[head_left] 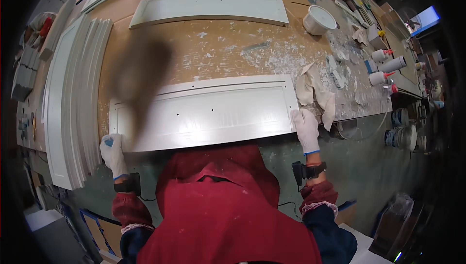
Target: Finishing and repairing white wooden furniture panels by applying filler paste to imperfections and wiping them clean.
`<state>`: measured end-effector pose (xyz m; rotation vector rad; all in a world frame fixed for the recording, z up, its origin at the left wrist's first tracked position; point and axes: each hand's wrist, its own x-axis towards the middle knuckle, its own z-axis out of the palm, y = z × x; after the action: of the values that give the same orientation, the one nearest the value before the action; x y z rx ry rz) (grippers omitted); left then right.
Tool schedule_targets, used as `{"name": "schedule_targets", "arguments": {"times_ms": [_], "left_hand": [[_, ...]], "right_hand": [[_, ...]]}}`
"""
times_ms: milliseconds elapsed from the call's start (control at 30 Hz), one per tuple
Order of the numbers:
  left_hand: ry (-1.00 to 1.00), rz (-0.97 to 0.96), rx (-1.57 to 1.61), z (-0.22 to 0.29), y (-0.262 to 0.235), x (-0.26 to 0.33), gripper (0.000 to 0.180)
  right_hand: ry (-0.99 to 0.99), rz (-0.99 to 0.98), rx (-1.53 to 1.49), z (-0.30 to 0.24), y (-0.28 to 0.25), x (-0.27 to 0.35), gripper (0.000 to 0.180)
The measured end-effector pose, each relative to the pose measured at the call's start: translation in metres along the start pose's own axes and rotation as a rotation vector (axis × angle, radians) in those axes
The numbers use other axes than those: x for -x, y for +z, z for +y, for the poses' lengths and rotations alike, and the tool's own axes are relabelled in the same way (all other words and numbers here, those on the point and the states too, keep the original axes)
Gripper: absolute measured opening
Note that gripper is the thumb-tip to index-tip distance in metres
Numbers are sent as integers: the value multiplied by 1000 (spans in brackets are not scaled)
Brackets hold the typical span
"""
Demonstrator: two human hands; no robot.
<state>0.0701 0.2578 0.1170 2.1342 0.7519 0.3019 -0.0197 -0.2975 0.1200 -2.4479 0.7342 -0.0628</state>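
A pale grey cabinet door panel (204,113) is gripped at both short ends, lying flat across the near edge of the paint-spattered surface (218,50). The left hand (112,153), white-gloved, is clenched on the panel's left corner; the right hand (307,129) is clenched on its right end. A crumpled rag (315,91) lies just beside the right end, a white bucket (319,20) is well apart at the back, and a stack of similar panels (73,99) sits at the left. Likely risks: the finish could be scraped if dragged over dried filler lumps, and the rag snagged. A dark blur covers part of the left.
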Motion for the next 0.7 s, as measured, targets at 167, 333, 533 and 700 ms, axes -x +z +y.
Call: {"name": "schedule_targets", "arguments": {"times_ms": [167,333,533,700], "left_hand": [[351,-44,-191,31,2,12,28],[546,-254,-235,95,58,52,34],[1220,-629,-138,125,126,131,20],[1286,-617,-3,116,152,146,21]], "right_hand": [[-205,60,197,-19,0,-30,35],[-515,195,303,10,-21,-83,49],[-442,-57,135,-19,-28,-158,45],[-664,-55,143,-54,-10,-208,37]]}}
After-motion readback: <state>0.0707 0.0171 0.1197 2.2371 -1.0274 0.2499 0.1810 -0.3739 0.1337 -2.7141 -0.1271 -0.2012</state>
